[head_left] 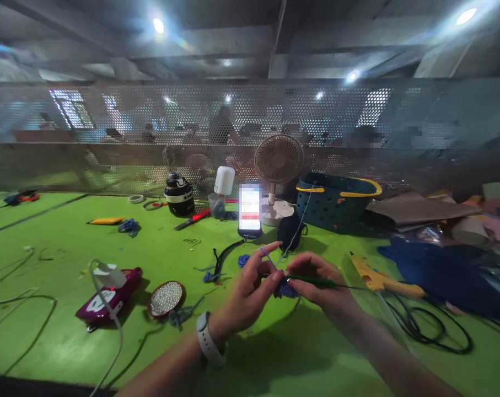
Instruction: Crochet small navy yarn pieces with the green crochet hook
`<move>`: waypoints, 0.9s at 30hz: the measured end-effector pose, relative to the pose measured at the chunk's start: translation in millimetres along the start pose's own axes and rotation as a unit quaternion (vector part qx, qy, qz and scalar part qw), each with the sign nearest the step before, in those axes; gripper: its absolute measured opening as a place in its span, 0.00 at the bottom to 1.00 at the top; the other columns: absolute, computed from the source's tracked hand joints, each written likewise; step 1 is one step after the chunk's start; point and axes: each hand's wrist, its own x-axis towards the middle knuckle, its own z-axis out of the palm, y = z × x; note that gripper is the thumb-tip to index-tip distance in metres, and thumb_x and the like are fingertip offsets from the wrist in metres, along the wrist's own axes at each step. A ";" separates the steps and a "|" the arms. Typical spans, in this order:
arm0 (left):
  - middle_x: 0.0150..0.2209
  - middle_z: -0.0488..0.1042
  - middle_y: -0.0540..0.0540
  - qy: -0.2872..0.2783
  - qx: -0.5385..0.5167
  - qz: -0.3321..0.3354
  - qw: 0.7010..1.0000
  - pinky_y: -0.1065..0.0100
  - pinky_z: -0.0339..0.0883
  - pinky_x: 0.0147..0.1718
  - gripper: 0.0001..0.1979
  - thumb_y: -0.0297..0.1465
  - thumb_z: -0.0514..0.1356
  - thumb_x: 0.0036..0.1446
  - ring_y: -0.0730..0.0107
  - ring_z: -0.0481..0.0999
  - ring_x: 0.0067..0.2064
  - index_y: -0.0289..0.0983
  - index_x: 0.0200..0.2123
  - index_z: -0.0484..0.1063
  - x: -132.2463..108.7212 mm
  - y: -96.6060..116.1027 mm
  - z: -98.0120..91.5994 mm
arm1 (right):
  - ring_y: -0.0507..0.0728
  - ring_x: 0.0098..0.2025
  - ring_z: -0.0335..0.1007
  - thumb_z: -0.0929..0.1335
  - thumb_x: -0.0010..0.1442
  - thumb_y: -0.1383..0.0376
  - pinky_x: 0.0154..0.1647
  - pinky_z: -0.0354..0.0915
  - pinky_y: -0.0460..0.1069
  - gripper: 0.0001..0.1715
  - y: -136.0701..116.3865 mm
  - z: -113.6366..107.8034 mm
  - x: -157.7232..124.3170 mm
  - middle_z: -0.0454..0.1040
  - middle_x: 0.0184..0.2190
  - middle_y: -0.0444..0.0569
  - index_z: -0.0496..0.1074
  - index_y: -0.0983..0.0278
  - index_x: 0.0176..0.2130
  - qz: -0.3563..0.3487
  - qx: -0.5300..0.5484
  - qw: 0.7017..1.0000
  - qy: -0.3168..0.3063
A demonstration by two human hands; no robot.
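Note:
My left hand point(260, 278) pinches a small piece of blue-purple crochet work point(286, 289), its index finger raised with yarn looped over it. My right hand point(318, 278) closes round a crochet hook with a green handle point(316, 280), its tip at the crochet piece. A strand of light blue yarn point(296, 234) runs from my fingers up to the dark basket point(336, 204) with yellow handles. Just beyond my left fingers lies another bit of blue crochet point(243, 260). Part of the crochet piece is hidden behind my fingers.
A lit phone point(250, 212) stands ahead, before a fan point(278, 160). At right lie a yellow glue gun point(382, 281) with a looped cord and dark blue cloth point(440, 275). A purple power strip point(109, 300) and a round studded item point(166, 299) sit left.

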 end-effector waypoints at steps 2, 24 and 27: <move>0.29 0.64 0.52 0.001 -0.032 -0.019 0.999 0.71 0.61 0.30 0.24 0.35 0.58 0.64 0.75 0.64 0.31 0.40 0.62 0.60 0.7 2.9 -2.0 | 0.52 0.33 0.74 0.76 0.52 0.64 0.34 0.72 0.46 0.07 -0.4 -1.4 1.1 0.78 0.30 0.42 0.77 0.57 0.34 -0.042 -0.029 0.999 0.009; 0.30 0.78 0.47 0.039 0.104 -0.046 0.993 0.58 0.69 0.40 0.39 0.31 0.70 0.50 0.64 0.76 0.34 0.33 0.63 0.58 7.5 14.0 -9.4 | 0.55 0.47 0.78 0.71 0.59 0.69 0.50 0.73 0.50 0.09 -2.9 0.9 -1.0 0.81 0.42 0.45 0.76 0.56 0.40 -0.157 -0.129 0.979 0.021; 0.30 0.79 0.47 0.050 0.110 -0.049 0.991 0.56 0.68 0.42 0.41 0.30 0.71 0.48 0.63 0.77 0.34 0.34 0.63 0.57 8.5 13.5 -9.2 | 0.56 0.44 0.79 0.71 0.59 0.69 0.46 0.75 0.51 0.08 -0.6 0.7 -1.0 0.82 0.40 0.47 0.77 0.57 0.39 -0.170 -0.141 0.974 0.044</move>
